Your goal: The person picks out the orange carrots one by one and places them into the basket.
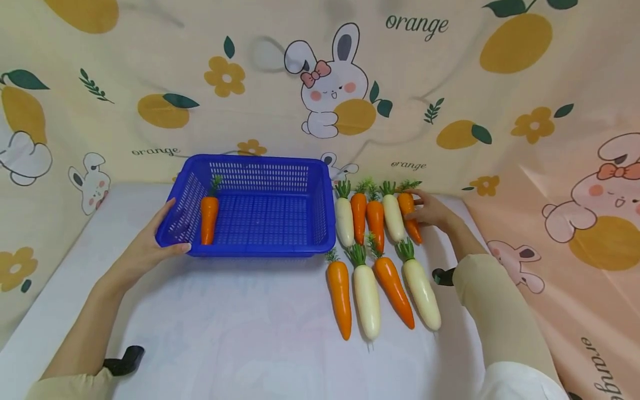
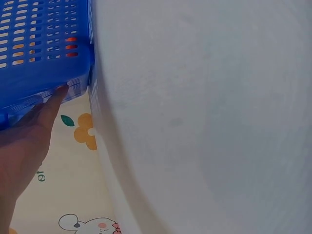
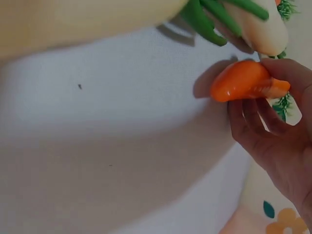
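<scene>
A blue plastic basket with slotted walls stands on the table, and one orange carrot with a green top lies inside at its left. My left hand holds the basket's left end, thumb at the front corner; its other fingers are partly hidden. At the right end of the back row, my right hand grips an orange carrot between thumb and fingers. In the right wrist view this carrot casts a shadow beside it. Next to it lies a white radish with green stems.
Right of the basket, the back row also holds another white radish and carrots. In front lie two carrots and two white radishes. A printed cloth hangs behind the white table and along its sides.
</scene>
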A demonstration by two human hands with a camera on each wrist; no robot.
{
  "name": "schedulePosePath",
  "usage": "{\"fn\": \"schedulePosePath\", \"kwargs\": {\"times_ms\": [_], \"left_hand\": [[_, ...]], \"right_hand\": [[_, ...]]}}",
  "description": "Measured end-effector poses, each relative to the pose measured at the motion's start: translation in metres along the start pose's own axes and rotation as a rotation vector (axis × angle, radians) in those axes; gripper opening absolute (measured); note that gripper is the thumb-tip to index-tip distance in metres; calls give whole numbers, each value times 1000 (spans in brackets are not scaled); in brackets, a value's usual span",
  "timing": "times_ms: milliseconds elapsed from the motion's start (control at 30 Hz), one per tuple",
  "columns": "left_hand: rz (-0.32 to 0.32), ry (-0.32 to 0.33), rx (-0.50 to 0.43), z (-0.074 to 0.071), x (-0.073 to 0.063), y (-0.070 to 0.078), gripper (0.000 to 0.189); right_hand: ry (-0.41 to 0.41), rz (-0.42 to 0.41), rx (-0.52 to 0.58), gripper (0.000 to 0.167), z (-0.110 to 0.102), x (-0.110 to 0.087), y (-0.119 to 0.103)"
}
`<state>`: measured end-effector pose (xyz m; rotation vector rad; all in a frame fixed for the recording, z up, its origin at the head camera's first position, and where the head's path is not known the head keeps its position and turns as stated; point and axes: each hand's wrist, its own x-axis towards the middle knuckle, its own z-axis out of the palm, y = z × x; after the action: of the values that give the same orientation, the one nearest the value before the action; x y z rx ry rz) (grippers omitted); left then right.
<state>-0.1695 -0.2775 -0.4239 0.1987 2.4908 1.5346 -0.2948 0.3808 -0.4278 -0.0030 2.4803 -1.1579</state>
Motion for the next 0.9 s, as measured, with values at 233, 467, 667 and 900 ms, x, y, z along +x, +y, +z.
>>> {"fn": "schedulePosePath", "kwargs": {"times_ms": [233, 467, 667, 900], "left_hand": [[-9, 0, 5, -2, 4, 1, 104], [-2, -4, -24, 0, 7, 3, 104], [-71, -44, 10, 1, 1, 4, 107], [-50, -28, 67, -3, -1, 6, 109]], "right_hand": [[48, -7, 151, 83, -9, -6, 14], [45, -46, 226, 79, -19, -19, 8], [-28, -59, 296, 76, -7, -37, -13], [-27, -136, 293, 73, 9, -41, -45]]}}
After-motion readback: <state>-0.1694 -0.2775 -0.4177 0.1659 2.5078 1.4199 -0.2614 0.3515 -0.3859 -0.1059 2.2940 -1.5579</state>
